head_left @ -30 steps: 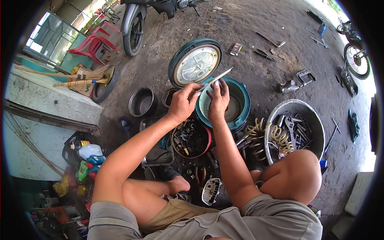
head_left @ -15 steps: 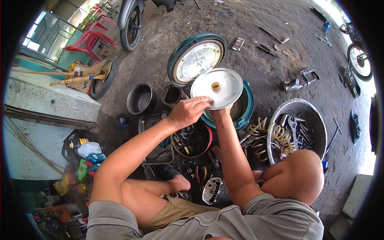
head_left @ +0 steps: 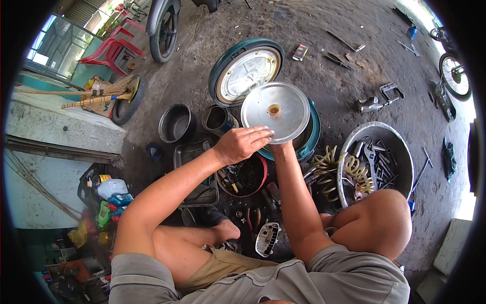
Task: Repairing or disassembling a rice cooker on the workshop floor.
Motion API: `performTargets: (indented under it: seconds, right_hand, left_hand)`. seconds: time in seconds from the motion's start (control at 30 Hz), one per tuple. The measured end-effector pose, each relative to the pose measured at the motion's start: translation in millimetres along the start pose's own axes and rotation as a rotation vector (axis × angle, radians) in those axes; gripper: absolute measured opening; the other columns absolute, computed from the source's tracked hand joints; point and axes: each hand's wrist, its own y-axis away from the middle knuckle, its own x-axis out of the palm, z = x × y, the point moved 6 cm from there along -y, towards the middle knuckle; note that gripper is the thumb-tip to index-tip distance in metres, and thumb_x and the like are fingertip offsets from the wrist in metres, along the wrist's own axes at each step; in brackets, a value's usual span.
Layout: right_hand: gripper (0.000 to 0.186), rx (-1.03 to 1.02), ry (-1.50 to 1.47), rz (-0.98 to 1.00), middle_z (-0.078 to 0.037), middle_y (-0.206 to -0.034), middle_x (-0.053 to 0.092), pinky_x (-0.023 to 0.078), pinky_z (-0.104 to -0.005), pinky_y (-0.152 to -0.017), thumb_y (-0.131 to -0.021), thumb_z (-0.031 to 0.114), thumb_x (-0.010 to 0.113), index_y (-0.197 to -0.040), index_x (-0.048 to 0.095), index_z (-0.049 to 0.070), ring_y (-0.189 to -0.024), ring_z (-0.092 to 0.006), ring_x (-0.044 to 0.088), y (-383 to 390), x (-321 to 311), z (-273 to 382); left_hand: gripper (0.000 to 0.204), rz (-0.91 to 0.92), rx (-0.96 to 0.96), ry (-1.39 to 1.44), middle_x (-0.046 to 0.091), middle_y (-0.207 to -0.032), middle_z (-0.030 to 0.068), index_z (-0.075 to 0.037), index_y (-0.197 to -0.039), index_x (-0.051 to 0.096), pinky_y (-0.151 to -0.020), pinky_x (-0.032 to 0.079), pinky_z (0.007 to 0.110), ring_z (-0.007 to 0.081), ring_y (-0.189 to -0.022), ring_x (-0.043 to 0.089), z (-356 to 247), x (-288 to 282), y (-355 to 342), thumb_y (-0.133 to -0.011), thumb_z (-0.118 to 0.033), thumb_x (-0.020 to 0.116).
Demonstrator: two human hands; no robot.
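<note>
A round silver metal disc [head_left: 291,109] with a yellowish-brown ring round its middle hole tilts up in front of me. My right hand [head_left: 282,147] bears it from beneath, its fingers hidden behind the metal. On the disc's near left rim, my left hand [head_left: 245,143] has its fingers close together, fingertips against the surface; the thumb cannot be made out. Partly hidden below the disc stands a green round bucket [head_left: 315,133]. Its green lid [head_left: 238,76], pale on the inner side, leans just beyond, upper left of the disc.
Right of my arm, a grey tub [head_left: 411,164] holds tools beside coil springs [head_left: 324,161]. A dark pot [head_left: 176,124], a tin [head_left: 216,119] and a red-rimmed basin [head_left: 264,175] stand to the left. Pliers [head_left: 336,61] lie farther out, with a motorcycle wheel [head_left: 165,38] beyond.
The disc has tipped to face me more, its near edge a little lower. My left hand has slid slightly to the right along its rim.
</note>
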Motion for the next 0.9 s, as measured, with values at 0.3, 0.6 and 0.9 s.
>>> performTargets:
  seconds: [0.3, 0.6, 0.9]
  right_hand:
    - [0.058, -0.09, 0.132, 0.002, -0.014, -0.14, 0.063, 0.052, -0.0456, -0.107, -0.108, 0.052, 0.046, -0.149, 0.053, 0.012, -0.124, -0.0305, 0.063, -10, 6, 8]
    - [0.064, -0.143, 0.459, -0.153, -0.013, -0.146, 0.06, 0.057, -0.0496, -0.096, -0.106, 0.031, 0.067, -0.158, 0.041, 0.006, -0.126, -0.0338, 0.063, -13, 50, 26]
    - [0.067, -0.087, 0.537, -0.109, -0.015, -0.141, 0.063, 0.06, -0.0451, -0.091, -0.103, 0.026, 0.072, -0.158, 0.042, 0.003, -0.125, -0.0327, 0.065, -44, 56, 17]
  left_hand:
    - [0.02, -0.179, -0.205, 0.112, 0.078, -0.118, 0.0106, -0.003, -0.107, 0.076, -0.091, 0.065, 0.038, 0.0288, -0.108, 0.077, 4, -21, -15, -0.088, 0.0, 0.078]
    - [0.018, -0.432, -0.648, 0.359, 0.077, -0.104, 0.0146, 0.001, -0.116, 0.069, -0.077, 0.063, 0.036, 0.0258, -0.093, 0.079, 62, -50, -17, -0.101, -0.008, 0.07]
    - [0.03, -0.419, -0.585, -0.039, 0.075, -0.102, 0.016, -0.001, -0.12, 0.07, -0.07, 0.063, 0.033, 0.0233, -0.085, 0.078, 94, -77, -24, -0.092, -0.002, 0.079]
